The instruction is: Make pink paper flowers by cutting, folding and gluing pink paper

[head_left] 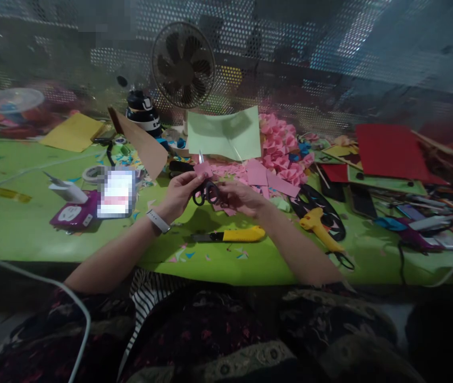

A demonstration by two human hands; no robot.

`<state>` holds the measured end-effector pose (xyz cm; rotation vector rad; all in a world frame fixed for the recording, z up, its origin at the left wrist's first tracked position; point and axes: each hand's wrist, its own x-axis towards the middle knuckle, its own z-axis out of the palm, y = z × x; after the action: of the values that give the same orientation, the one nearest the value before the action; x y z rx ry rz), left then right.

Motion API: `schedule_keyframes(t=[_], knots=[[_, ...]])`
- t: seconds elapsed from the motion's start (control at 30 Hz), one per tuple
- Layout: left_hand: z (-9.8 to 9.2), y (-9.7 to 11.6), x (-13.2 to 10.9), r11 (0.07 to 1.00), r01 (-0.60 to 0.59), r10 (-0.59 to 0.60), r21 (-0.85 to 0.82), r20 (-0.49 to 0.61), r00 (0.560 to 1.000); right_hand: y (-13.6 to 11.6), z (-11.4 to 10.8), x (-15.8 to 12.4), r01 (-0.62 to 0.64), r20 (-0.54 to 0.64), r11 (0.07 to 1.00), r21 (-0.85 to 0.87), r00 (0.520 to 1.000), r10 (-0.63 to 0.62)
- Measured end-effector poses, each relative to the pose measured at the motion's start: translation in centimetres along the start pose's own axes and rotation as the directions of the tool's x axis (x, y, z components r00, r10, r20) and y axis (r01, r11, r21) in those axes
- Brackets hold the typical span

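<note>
My left hand [182, 192], a white band on its wrist, pinches a small piece of pink paper [204, 169]. Against it, my right hand [239, 197] has its fingers closed by the dark handles of a pair of scissors [206, 193]. The metal tip points up above the paper; the rest of the blades is hidden. Beneath both hands lies a yellow utility knife [242, 234] with its blade out to the left. Pink paper pieces [256, 173] are scattered just behind my hands.
On the green table [162, 250] stand a fan [183, 65], a dark bottle [143, 114] and a heap of pink paper flowers [280, 141]. A lit phone [115, 194] leans at left near a purple box [73, 214]. At right lies a yellow glue gun [322, 229]. A white cable [31, 270] crosses the front-left edge.
</note>
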<state>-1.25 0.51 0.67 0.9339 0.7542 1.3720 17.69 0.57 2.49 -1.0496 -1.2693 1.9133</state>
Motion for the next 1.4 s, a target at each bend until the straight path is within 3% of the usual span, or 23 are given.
schedule_keyframes(t=[0.1, 0.33, 0.43, 0.6, 0.73, 0.83, 0.97, 1.1, 1.4], knots=[[0.8, 0.4, -0.8, 0.999, 0.029, -0.028, -0.026, 0.034, 0.999, 0.6, 0.6, 0.1, -0.034, 0.061, 0.998, 0.051, 0.998, 0.030], [1.7, 0.4, -1.5, 0.994, 0.049, -0.048, -0.100, 0.016, 0.999, 1.8, 2.0, 0.8, 0.017, 0.044, 0.978, 0.206, 0.999, -0.027], [1.8, 0.2, -1.8, 0.994, 0.075, -0.072, -0.073, 0.048, 0.996, 2.3, 2.1, 0.7, -0.010, 0.033, 0.972, 0.233, 0.999, 0.002], [1.7, 0.1, -2.3, 0.996, 0.081, -0.079, -0.036, 0.061, 0.995, 2.4, 2.0, 0.3, -0.013, 0.112, 0.974, 0.224, 0.994, -0.013], [0.8, 0.2, -1.3, 0.998, 0.022, -0.023, -0.065, -0.019, 1.000, 0.8, 1.1, -0.1, 0.082, 0.075, 0.990, 0.110, 0.993, -0.091], [0.1, 0.3, -0.4, 0.998, 0.056, -0.057, -0.037, -0.043, 0.997, -0.7, 0.1, -0.4, 0.145, -0.027, 0.989, 0.022, 0.989, -0.145], [-0.1, 0.3, -0.1, 0.994, 0.108, -0.108, -0.007, -0.044, 0.993, -1.1, -0.9, -0.6, 0.095, -0.117, 0.975, -0.200, 0.986, -0.120], [0.1, 0.1, -0.4, 0.993, 0.120, -0.121, -0.017, -0.043, 0.992, -0.1, -1.6, -1.0, 0.069, -0.211, 0.893, -0.444, 0.961, -0.179], [0.2, -0.4, -0.6, 0.987, 0.155, -0.157, -0.031, -0.052, 0.986, 0.6, -1.5, -2.0, 0.008, -0.181, 0.845, -0.534, 0.976, -0.124]])
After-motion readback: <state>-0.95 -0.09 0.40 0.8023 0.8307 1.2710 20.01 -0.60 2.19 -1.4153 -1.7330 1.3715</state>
